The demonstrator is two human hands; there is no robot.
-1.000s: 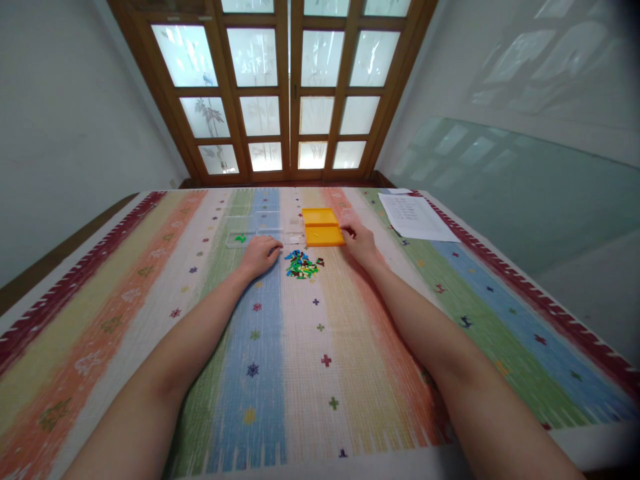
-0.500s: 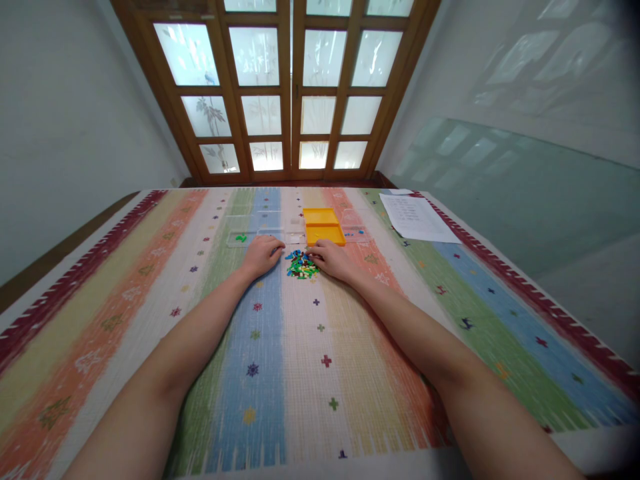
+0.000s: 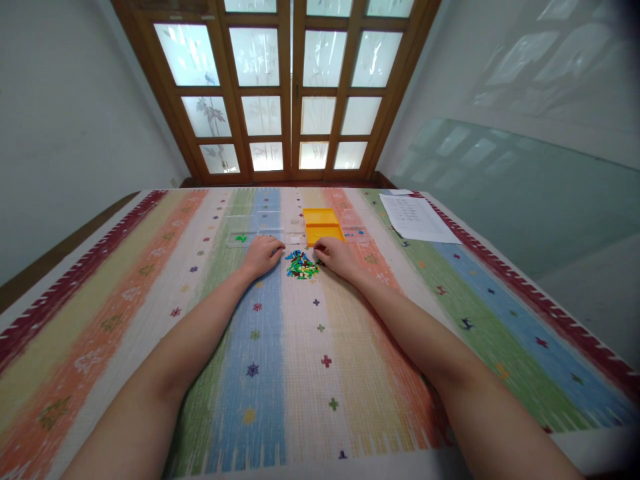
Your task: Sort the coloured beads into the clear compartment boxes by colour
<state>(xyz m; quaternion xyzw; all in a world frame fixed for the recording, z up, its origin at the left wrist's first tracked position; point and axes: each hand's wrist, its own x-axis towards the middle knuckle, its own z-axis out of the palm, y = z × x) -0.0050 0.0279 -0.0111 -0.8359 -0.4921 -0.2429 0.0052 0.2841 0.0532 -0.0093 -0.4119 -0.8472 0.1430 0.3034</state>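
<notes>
A pile of small toy building bricks in green, blue, yellow, white and dark red lies on the tablecloth between my hands. My left hand rests just left of the pile, its fingers curled and the thumb close to the index finger. At the pile's right edge is my right hand, fingers pinched together; whatever they may hold is too small to make out. Behind it stands an open yellow box. A clear box beyond my left hand holds several green pieces.
Another clear box, with a few blue bits, sits right of the yellow box. Further right lies a printed paper sheet. The striped tablecloth covers the table. Wooden glass-paned doors stand beyond it.
My right hand has drawn slightly to the right, off the pile, and its fingers have come together. My left hand stays where it was.
</notes>
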